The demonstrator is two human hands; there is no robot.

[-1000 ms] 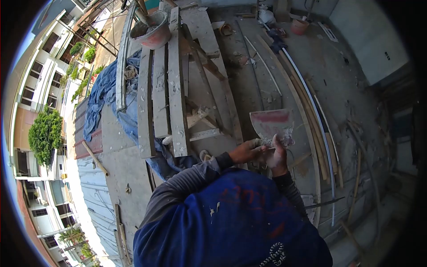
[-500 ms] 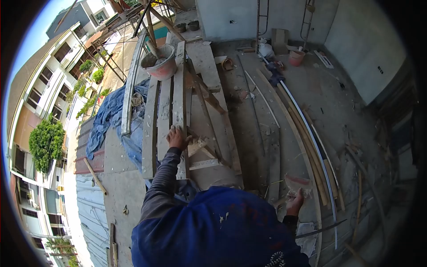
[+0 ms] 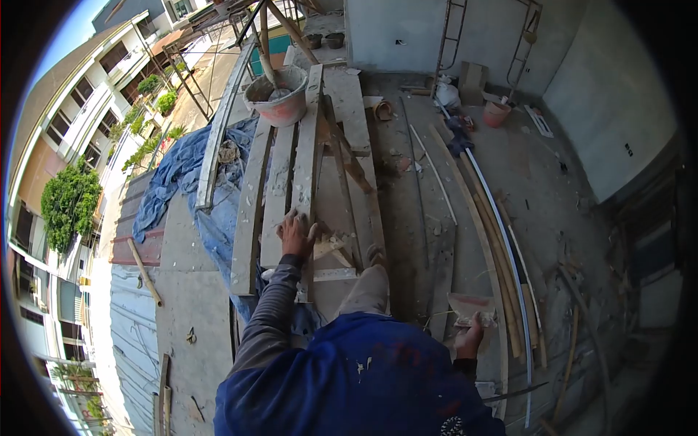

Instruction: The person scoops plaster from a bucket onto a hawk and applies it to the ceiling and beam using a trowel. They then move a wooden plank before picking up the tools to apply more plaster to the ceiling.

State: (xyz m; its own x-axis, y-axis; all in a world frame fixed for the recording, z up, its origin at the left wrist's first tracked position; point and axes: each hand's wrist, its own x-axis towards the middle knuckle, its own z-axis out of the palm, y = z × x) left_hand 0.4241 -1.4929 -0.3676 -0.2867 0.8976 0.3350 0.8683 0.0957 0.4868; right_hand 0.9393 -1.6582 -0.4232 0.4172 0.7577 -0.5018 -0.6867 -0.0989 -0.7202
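Note:
My left hand [image 3: 294, 236] lies on the wooden planks [image 3: 279, 196] of a raised platform, fingers apart and holding nothing. Down at the right, my right hand [image 3: 469, 338] is closed around a flat, rectangular plastering float [image 3: 471, 307], reddish and smeared with pale mortar; its handle is hidden by the fingers. A mortar-crusted bucket [image 3: 280, 107] stands at the far end of the planks, with a stick-like handle [image 3: 266, 64] rising out of it. My leg [image 3: 367, 287] shows between the two hands, the foot beside the platform's timber braces.
Long bamboo poles [image 3: 488, 232] and a silver metal pipe [image 3: 502, 236] lie along the floor to the right. A second bucket [image 3: 496, 112] is near the far wall. Blue cloth [image 3: 163, 174] drapes left of the planks, beside an open drop towards the street and houses.
The view has shifted, and my leg has come forward into sight by the planks. My left hand stays on the planks, its thumb now spread wider. My right hand still holds the float.

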